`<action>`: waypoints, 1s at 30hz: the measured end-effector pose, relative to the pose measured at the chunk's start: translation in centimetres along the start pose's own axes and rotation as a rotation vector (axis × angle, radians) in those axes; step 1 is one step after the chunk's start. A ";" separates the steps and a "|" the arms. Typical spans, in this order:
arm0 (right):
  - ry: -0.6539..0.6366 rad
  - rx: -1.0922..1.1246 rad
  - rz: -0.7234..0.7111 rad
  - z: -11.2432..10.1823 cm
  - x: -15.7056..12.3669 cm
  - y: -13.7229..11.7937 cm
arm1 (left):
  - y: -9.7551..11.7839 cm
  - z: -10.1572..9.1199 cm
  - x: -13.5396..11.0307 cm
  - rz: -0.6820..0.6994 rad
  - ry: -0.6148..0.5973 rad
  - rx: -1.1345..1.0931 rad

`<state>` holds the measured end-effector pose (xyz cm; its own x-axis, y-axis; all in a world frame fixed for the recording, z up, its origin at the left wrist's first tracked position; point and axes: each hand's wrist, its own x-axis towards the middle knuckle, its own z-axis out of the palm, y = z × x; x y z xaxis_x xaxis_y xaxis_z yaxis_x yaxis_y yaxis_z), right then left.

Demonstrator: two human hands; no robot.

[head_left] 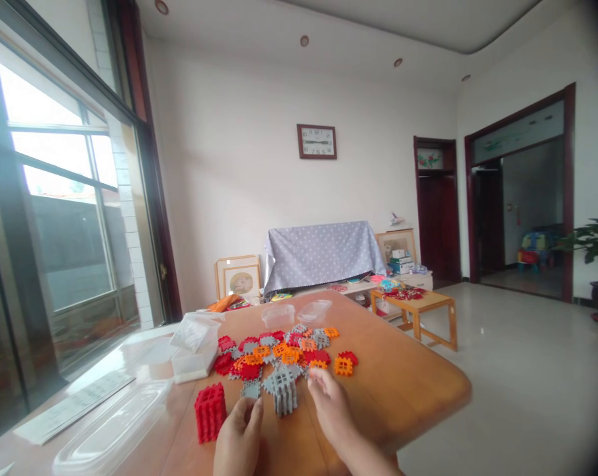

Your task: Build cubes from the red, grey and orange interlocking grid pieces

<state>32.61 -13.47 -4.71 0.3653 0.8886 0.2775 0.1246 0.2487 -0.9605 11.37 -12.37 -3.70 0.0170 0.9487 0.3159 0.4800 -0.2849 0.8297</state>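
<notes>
My left hand (238, 436) is low in the head view, between a red block stack (210, 413) and a grey block stack (285, 393). Its thumb and fingers are drawn together, and whatever they may hold is hidden. A flat grey toothed tile (252, 389) lies just beyond its fingertips. To the right of the grey stack, my right hand (331, 403) has its fingertips pinched, close to an orange tile (319, 364). I cannot make out what is between them. A pile of red, orange and grey interlocking tiles (279, 350) spreads ahead of both hands.
On the wooden table (378, 370), a clear plastic lid (113, 426), a printed sheet (75, 406) and a white box (192, 367) with a plastic bag are at left. Clear containers (278, 315) stand behind the pile. The table's rounded edge is at right; a low table (418, 304) stands beyond.
</notes>
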 end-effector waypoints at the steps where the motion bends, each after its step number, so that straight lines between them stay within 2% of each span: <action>1: 0.014 -0.161 -0.077 -1.0 0.4 0.0 | -0.1 0.0 0.1 -0.005 0.002 -0.005; 3: 0.008 -0.476 -0.162 -2.8 1.6 -0.1 | -0.3 0.1 0.2 -0.022 0.003 -0.015; 6: -0.061 -0.833 -0.076 -4.6 3.6 0.0 | -0.3 0.2 0.6 -0.041 -0.004 -0.006; 10: -0.239 -1.035 0.025 -4.8 5.8 0.7 | 0.0 0.3 0.8 -0.049 -0.019 0.020; 14: -0.351 -1.087 0.007 -3.9 7.4 1.1 | 0.4 0.4 0.9 -0.065 -0.006 0.048; 21: -0.317 -1.010 -0.168 -2.8 10.6 1.0 | 1.2 0.7 0.8 -0.085 0.019 0.071; 30: -0.272 -0.838 -0.223 0.4 14.6 2.0 | 0.5 1.5 0.9 -0.109 0.058 0.104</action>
<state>37.84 0.15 -2.55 0.0351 0.9403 0.3386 0.8354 0.1584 -0.5263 12.94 -11.50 -3.68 -0.0894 0.9627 0.2555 0.5645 -0.1624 0.8093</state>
